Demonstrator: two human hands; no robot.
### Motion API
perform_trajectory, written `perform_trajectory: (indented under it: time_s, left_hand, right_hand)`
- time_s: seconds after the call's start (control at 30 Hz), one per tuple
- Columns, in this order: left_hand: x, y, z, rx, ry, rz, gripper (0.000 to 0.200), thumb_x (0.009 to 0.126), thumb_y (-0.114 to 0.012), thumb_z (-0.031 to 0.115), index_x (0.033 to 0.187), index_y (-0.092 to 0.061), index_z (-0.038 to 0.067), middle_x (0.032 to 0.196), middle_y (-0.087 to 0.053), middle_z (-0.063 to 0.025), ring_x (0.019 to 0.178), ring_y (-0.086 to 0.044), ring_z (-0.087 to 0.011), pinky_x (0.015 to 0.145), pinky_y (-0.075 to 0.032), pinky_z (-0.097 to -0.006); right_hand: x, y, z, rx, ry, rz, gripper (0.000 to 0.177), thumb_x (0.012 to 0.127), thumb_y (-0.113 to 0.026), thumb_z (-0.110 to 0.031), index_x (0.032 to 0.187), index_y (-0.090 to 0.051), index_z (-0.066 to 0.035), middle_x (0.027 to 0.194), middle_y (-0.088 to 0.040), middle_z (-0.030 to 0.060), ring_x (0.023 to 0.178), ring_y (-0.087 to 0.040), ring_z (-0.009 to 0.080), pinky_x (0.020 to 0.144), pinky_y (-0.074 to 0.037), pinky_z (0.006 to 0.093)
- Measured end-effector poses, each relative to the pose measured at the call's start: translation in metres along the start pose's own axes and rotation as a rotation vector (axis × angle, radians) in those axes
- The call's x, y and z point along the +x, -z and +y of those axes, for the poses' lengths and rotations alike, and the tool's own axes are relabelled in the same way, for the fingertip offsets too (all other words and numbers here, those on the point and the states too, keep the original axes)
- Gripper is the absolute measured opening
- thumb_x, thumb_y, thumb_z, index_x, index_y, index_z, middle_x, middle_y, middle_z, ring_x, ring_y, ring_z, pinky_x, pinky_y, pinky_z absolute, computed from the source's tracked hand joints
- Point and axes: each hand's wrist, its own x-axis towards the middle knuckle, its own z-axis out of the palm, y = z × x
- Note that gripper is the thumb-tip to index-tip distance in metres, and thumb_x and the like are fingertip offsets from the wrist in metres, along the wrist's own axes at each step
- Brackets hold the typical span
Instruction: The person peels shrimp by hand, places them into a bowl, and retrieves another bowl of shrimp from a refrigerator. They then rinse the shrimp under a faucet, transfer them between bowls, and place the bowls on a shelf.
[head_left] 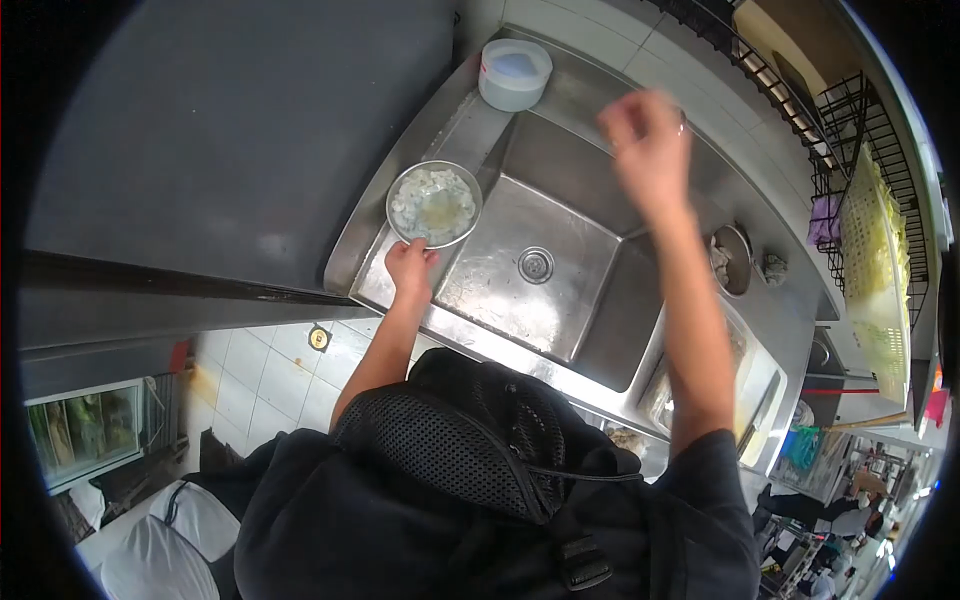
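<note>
My left hand (410,268) is closed on the near rim of a round metal bowl (392,222) at the sink's left edge. Inside the bowl lie pale, translucent pieces (432,190), perhaps shrimp, with a yellowish liquid among them. Raised over the sink's back right edge, my right hand (650,140) is smeared by motion. Its fingers look curled, but whether anything is between them I cannot make out. Below and between the hands is the steel sink basin (500,290), with a drain (536,264) in its floor.
A round, translucent lidded tub (514,78) stands at the back left corner. Right of the basin are a metal bowl (738,262), a scouring pad (775,268) and a board with a knife (762,408). A wire rack (850,110) holds a pale basket (868,270) of greens.
</note>
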Motion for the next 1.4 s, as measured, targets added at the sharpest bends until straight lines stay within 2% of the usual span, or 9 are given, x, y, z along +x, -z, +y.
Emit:
perform_trajectory:
  time_s: [0.07,0.27,0.43,0.6,0.67,0.8,0.87,1.1,1.4]
  left_hand:
    - [-0.006,-0.007,0.006,0.046,-0.036,0.035,0.012,0.087,-0.065,0.005,0.081,-0.055,0.006,0.081,-0.062,-0.0052,0.07,-0.062,-0.0153,0.063,-0.054,-0.0298]
    - [-0.044,-0.017,-0.007,0.14,0.077,-0.107,0.006,0.081,-0.062,0.003,0.085,-0.057,0.003,0.082,-0.059,-0.0067,0.072,-0.063,-0.0172,0.067,-0.056,-0.0307]
    - [-0.071,-0.037,-0.026,0.179,0.133,-0.155,0.008,0.083,-0.062,0.004,0.083,-0.055,0.004,0.079,-0.058,-0.005,0.068,-0.061,-0.0171,0.059,-0.055,-0.031]
    - [-0.085,-0.058,-0.028,0.365,-0.178,-0.305,0.024,0.084,-0.062,0.001,0.066,-0.048,0.009,0.058,-0.044,0.0031,0.053,-0.048,-0.0075,0.049,-0.039,-0.0256]
    - [-0.08,-0.068,-0.028,0.454,-0.293,-0.355,0.023,0.083,-0.062,-0.001,0.066,-0.047,0.001,0.092,-0.068,-0.0167,0.072,-0.063,-0.0189,0.059,-0.047,-0.033]
    - [-0.08,-0.102,-0.028,0.515,-0.634,-0.342,0.022,0.081,-0.062,-0.002,0.066,-0.046,-0.001,0.107,-0.067,-0.0261,0.103,-0.066,-0.0326,0.084,-0.05,-0.0398]
    - [-0.1,-0.125,-0.004,0.547,-0.739,-0.382,0.022,0.081,-0.062,-0.003,0.066,-0.046,-0.001,0.116,-0.063,-0.0309,0.128,-0.055,-0.0398,0.099,-0.044,-0.0426]
    - [-0.133,-0.157,0.025,0.693,-0.765,-0.611,0.022,0.086,-0.063,-0.004,0.069,-0.049,0.0,0.141,-0.052,-0.0316,0.136,-0.05,-0.0328,0.098,-0.044,-0.035]
    - [-0.154,-0.165,0.024,0.786,-0.909,-0.683,0.022,0.085,-0.065,-0.003,0.069,-0.05,0.0,0.142,-0.051,-0.0317,0.133,-0.052,-0.0332,0.098,-0.044,-0.0373]
  right_hand:
    - [-0.072,-0.043,0.02,0.11,-0.139,-0.294,0.019,0.082,-0.073,-0.011,0.096,-0.068,0.0,0.092,-0.069,0.0167,0.078,-0.068,0.0271,0.072,-0.054,0.0386]
    - [-0.189,-0.094,0.043,0.281,-0.609,-0.434,0.02,0.081,-0.075,-0.01,0.098,-0.072,0.0,0.094,-0.073,0.0179,0.082,-0.072,0.0272,0.075,-0.056,0.038]
    - [-0.181,-0.08,0.155,0.1,-0.601,-0.322,0.02,0.081,-0.075,-0.011,0.097,-0.073,0.001,0.092,-0.074,0.0187,0.086,-0.073,0.029,0.079,-0.056,0.0368]
    - [-0.141,-0.052,0.159,0.073,-0.698,-0.235,0.021,0.084,-0.072,-0.012,0.101,-0.072,0.001,0.099,-0.074,0.0199,0.091,-0.072,0.0311,0.082,-0.056,0.0389]
    - [-0.15,-0.056,0.123,0.142,-0.559,0.052,0.026,0.089,-0.068,-0.013,0.11,-0.069,0.002,0.118,-0.069,0.0222,0.105,-0.069,0.0328,0.086,-0.054,0.0414]
    - [-0.201,-0.098,0.052,0.249,-0.332,0.082,0.059,0.095,-0.065,-0.02,0.145,-0.045,0.004,0.152,-0.04,0.0309,0.139,-0.042,0.0459,0.112,-0.037,0.0482]
    - [-0.2,-0.11,0.038,0.233,-0.381,0.037,0.076,0.098,-0.062,-0.029,0.156,-0.026,0.004,0.161,-0.022,0.032,0.149,-0.022,0.0489,0.121,-0.02,0.0503]
    - [-0.172,-0.105,0.051,0.34,-0.664,0.093,0.086,0.101,-0.048,-0.052,0.162,-0.007,-0.006,0.167,0.001,0.0281,0.154,0.001,0.0463,0.12,-0.006,0.0624]
    - [-0.187,-0.088,0.053,0.406,-0.705,0.159,0.081,0.105,-0.045,-0.045,0.161,-0.005,-0.002,0.167,0.007,0.0271,0.154,0.005,0.0462,0.124,-0.002,0.0512]
